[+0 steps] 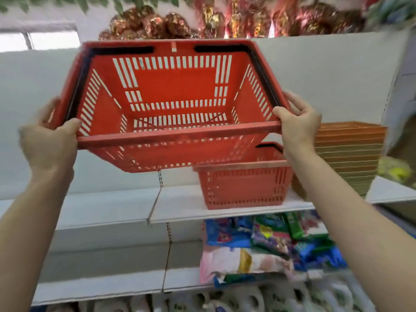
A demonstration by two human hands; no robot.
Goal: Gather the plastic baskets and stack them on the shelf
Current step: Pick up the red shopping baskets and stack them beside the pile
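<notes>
We hold a red plastic basket [177, 104] in the air with both hands, tilted so its open mouth faces us and its slotted floor faces the shelf's back panel [326, 75]. The left hand [50, 140] is clamped on the rim at the basket's near left corner, thumb over the top edge. The right hand [298, 127] is clamped on the near right corner in the same way, fingers wrapped behind the rim. Gripping opposite corners keeps the wide, light shell from twisting. The black handles [122, 50] lie folded flat against the rim, which we judge leaves the mouth free for nesting.

The landmark is a second red basket [244, 183], standing upright on the white shelf [180, 208]. The held basket is above it and to its left, overlapping its upper left corner in view; we cannot tell whether they touch. Just right of the seated basket stands a nested pile of orange baskets [349, 154]. Below it, on the lower shelf, lie colourful packets [265, 239]. High above it are shiny foil decorations [153, 23].

Judgement: stacking step in hand. The held basket needs levelling and shifting right, over the seated basket, before lowering in. Motion blur limits finer detail.
</notes>
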